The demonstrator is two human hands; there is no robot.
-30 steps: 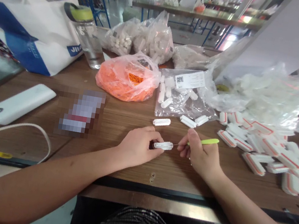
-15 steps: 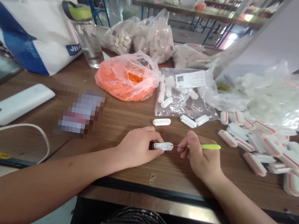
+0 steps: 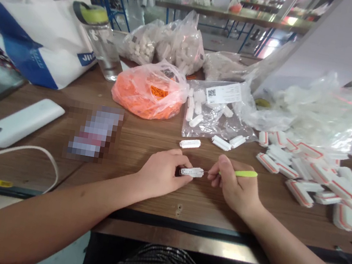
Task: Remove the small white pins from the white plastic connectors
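two hands (image 3: 164,173), one white plastic piece (image 3: 191,171) held, one green-handled pick (image 3: 246,174), three loose pieces (image 3: 190,143), one orange bag (image 3: 144,97)

Left hand (image 3: 162,172) curled, right hand (image 3: 234,184) pinching (both forearms bare)

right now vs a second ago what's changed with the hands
The right hand has tipped the green-handled needle tool down from slanting to nearly level. Nothing was taken or let go. The left hand keeps the white plastic piece in place, and the orange-filled bag stayed put.
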